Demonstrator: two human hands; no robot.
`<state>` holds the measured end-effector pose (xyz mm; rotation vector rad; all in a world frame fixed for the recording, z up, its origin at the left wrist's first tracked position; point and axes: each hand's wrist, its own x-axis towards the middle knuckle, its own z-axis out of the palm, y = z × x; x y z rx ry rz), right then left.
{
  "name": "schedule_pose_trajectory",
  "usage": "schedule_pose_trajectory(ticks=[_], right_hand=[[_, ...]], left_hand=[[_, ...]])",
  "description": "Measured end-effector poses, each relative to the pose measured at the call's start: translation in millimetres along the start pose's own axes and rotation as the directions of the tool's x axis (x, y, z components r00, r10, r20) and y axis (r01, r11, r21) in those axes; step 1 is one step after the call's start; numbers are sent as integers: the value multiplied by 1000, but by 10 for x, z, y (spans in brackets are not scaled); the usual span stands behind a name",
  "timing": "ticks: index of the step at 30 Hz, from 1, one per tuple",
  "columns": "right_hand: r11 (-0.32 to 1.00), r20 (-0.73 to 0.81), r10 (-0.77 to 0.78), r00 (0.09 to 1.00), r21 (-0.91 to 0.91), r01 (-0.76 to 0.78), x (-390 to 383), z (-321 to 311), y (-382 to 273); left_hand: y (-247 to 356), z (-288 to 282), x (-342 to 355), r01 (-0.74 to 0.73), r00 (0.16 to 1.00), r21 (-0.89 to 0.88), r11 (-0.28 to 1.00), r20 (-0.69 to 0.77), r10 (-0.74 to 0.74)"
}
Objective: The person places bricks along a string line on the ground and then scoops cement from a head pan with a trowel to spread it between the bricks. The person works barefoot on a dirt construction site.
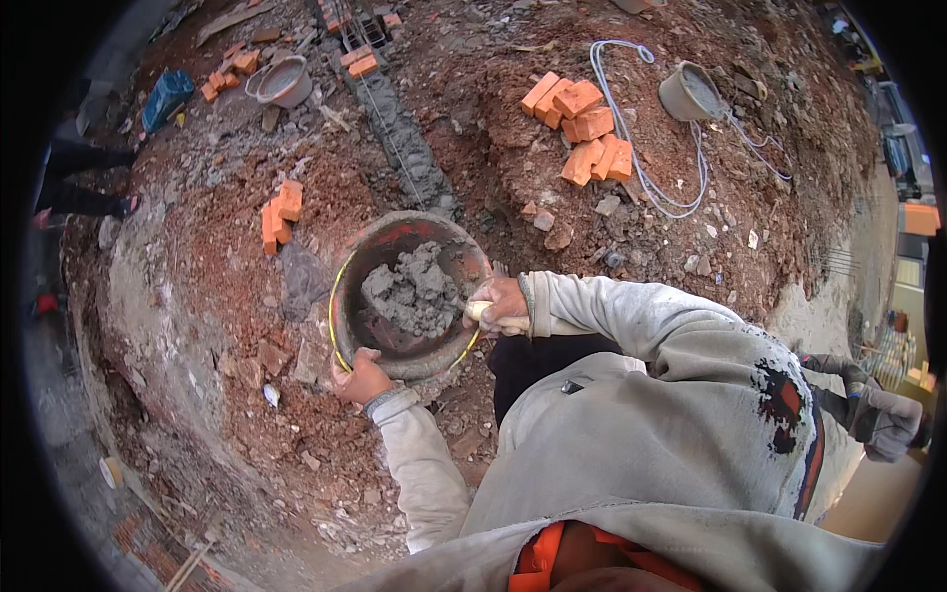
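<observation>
A round, dark basin (pixel 402 227) with a mortar-smeared rim and a yellow band stands in front of me. Wet grey mortar (pixel 414 286) lies heaped inside it. My left hand (pixel 362 378) grips the near left rim, thumb over the edge. At the right side of the basin, my right hand (pixel 501 304) is closed round the pale handle of a trowel (pixel 478 311); its blade cannot be made out against the mortar.
A mortar strip (pixel 400 138) with a string line runs away beyond the basin. Loose orange bricks (pixel 281 212) lie left, and a brick pile (pixel 587 128) right. Mortar buckets (pixel 286 84) stand farther off, one beside a pale rope (pixel 641 163). Another person's legs (pixel 89 173) show at far left.
</observation>
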<state>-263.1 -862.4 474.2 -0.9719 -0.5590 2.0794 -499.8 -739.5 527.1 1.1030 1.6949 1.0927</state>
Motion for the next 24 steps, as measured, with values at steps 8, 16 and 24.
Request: schedule_pose_trajectory(ticks=[8, 16, 24], right_hand=[[992, -51, 6, 999, 124, 0, 658, -853, 864], [961, -378, 10, 926, 258, 95, 1440, -2445, 1826], [819, -794, -363, 488, -522, -239, 3443, -4141, 2842]], left_hand=[[-1510, -733, 636, 264, 900, 122, 957, -388, -198], [-2305, -1412, 971, 409, 707, -235, 882, -529, -469], [-2585, -1799, 1048, 557, 685, -64, 828, -527, -502]])
